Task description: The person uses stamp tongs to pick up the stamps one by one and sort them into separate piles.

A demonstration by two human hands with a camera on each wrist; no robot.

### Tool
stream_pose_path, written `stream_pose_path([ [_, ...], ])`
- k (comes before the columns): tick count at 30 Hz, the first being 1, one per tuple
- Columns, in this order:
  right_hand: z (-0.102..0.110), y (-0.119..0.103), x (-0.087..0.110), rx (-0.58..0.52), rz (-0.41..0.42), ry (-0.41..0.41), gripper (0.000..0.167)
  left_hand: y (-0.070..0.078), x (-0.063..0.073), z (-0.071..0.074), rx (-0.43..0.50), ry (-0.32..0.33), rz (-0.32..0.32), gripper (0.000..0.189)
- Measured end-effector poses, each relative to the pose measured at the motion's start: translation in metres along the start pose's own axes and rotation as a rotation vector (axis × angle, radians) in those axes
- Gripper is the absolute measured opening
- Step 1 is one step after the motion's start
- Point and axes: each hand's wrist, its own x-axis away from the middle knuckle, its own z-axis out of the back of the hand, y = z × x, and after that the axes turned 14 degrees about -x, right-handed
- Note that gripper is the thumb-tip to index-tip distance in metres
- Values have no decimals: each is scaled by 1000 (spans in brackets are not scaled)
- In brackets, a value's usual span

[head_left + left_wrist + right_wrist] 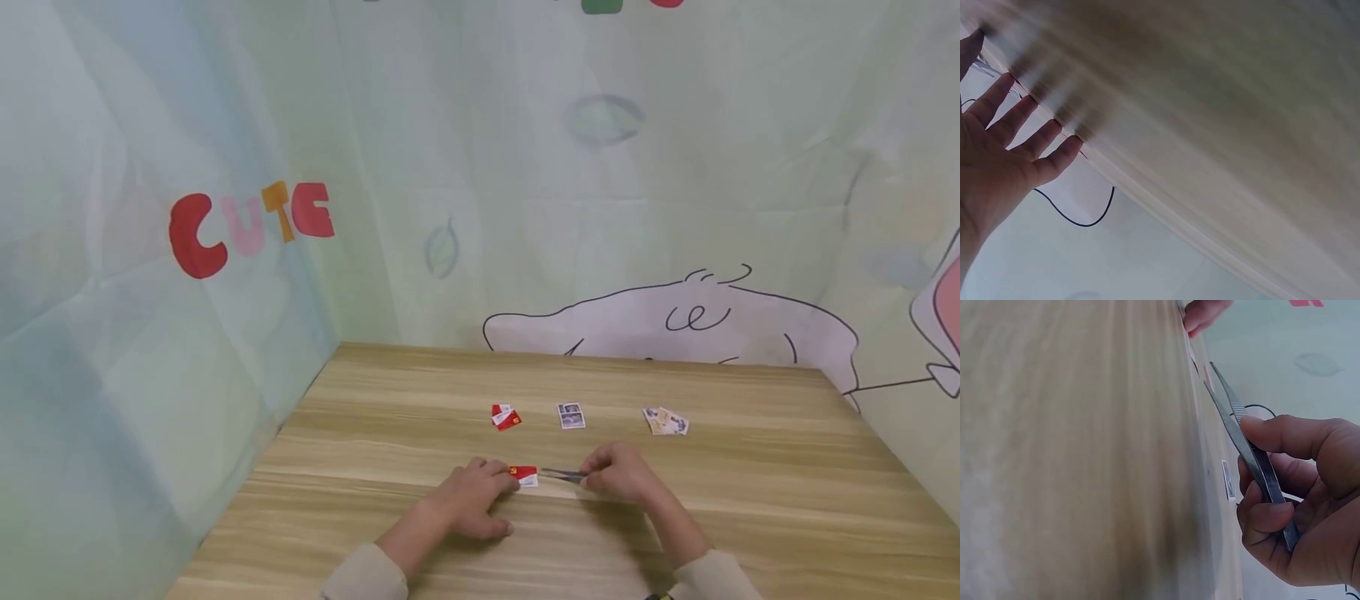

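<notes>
A small red and white card lies on the wooden table in front of me. The fingertips of my left hand rest on its left end; in the left wrist view the fingers are spread, tips down on the tabletop. My right hand holds metal tweezers between thumb and fingers. In the right wrist view the tweezers' tips stand apart with nothing between them. Seen from the head, those tips point left, right beside the card's right edge.
Farther back on the table lie three small groups of cards: red and white cards on the left, a grey-pictured card pile in the middle, and fanned pale cards on the right. A printed cloth hangs behind and at the left.
</notes>
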Motion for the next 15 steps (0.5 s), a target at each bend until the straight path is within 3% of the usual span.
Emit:
stream_pose_path([
  [15, -8, -2, 0, -23, 30, -49, 13, 1, 0, 2, 5, 1, 3, 52],
])
